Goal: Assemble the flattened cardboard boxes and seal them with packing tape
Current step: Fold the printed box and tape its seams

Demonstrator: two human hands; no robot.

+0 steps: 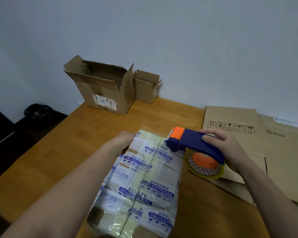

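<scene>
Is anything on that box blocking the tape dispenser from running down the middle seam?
Nothing visible does. The right hand holds the tape dispenser at the seam's far end; the left hand holds the box's far left edge, clear of it.

A single wide-angle camera sat on the person's head and looked forward and down across a wooden table [62,152]. It was close to the work. The taped box [144,182] filled the lower middle, and both forearms ran in from the bottom corners. The left hand [125,140] lay at the box's far left corner, and the right hand [222,145] gripped the tape dispenser [194,143]. Farther off, a large open box [107,90] and a small open box [144,86] stood against the wall [179,40], which took the upper half. Flat cardboard [265,152] ran off the right edge, and dark floor [15,143] showed at left.
</scene>
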